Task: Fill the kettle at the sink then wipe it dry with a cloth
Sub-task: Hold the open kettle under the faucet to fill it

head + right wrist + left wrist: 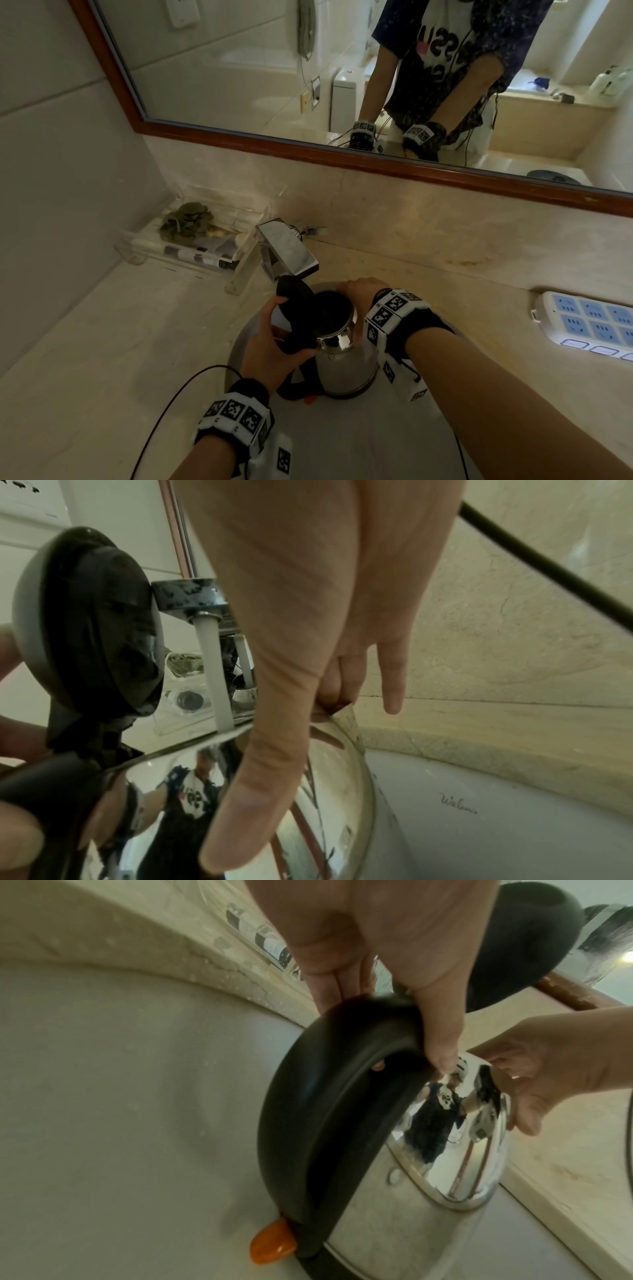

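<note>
The steel kettle stands in the sink under the chrome tap, its black lid tipped up. In the right wrist view a stream of water runs from the tap into the kettle's mouth. My left hand grips the black handle, thumb over its top. My right hand holds the kettle's far rim, with the thumb lying on the shiny shoulder and the fingers curled at the spout. An orange switch sits at the handle's base.
A clear tray of toiletries stands on the counter left of the tap. A white and blue power strip lies on the counter at the right. A wood-framed mirror hangs close behind. Thin cables trail from both wrists.
</note>
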